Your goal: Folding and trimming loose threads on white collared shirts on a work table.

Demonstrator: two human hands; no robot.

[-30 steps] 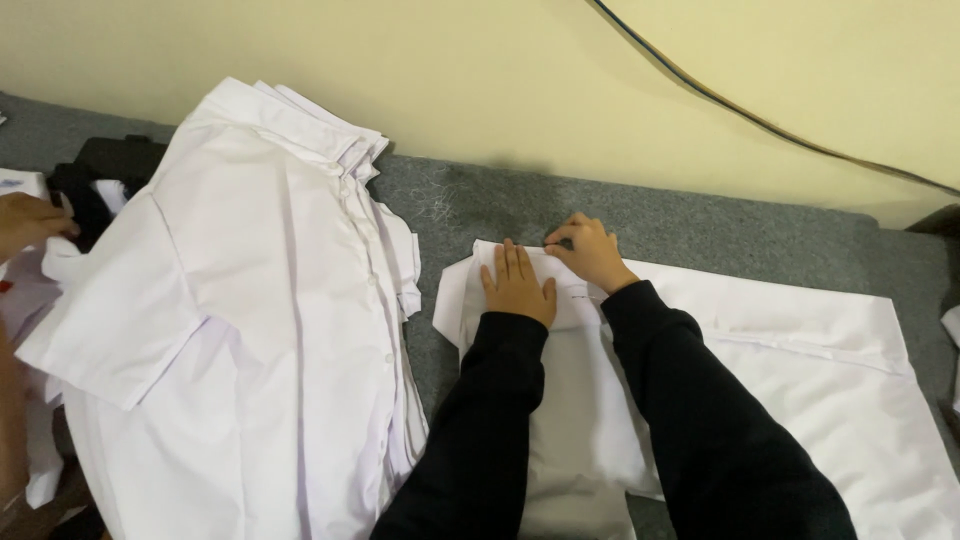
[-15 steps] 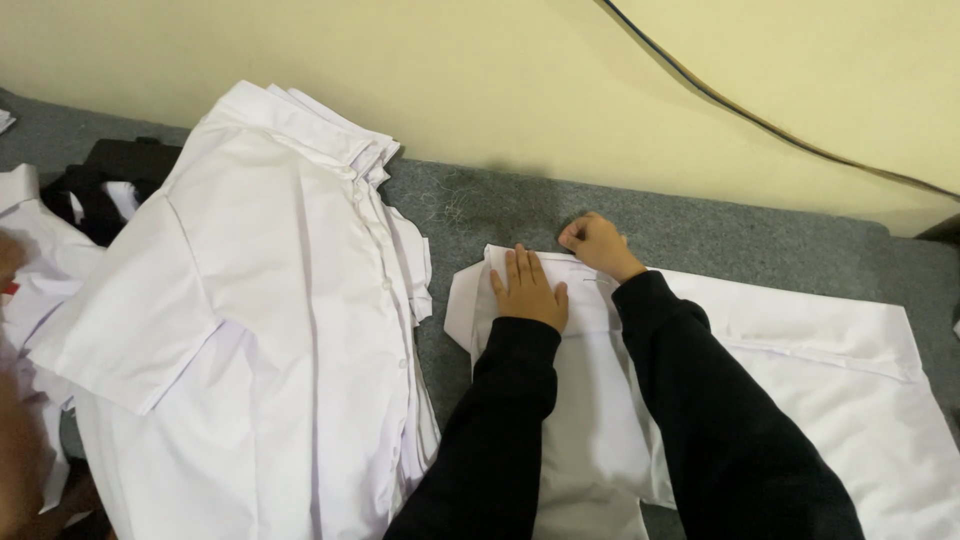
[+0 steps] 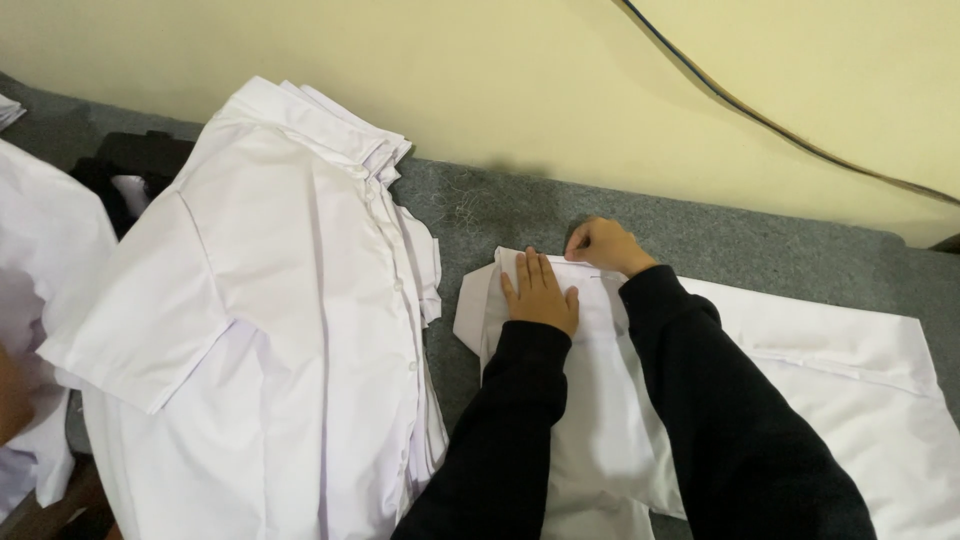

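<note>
Both hands shifted slightly toward frame centre since earlier frame. Left hand [image 3: 540, 296] flat, fingers spread, pinning white shirt [image 3: 800, 380] at centre-right to keep fold from slipping. Right hand [image 3: 606, 246] close beside, pinching collar edge. Shirt stack [image 3: 280, 330] fills left.

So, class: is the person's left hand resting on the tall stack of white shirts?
No, the left hand lies flat on the folded white shirt, apart from the stack of white shirts.

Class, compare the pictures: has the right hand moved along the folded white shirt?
Yes. The right hand slid left along the folded shirt's top edge, closer to the flat left hand.
</note>
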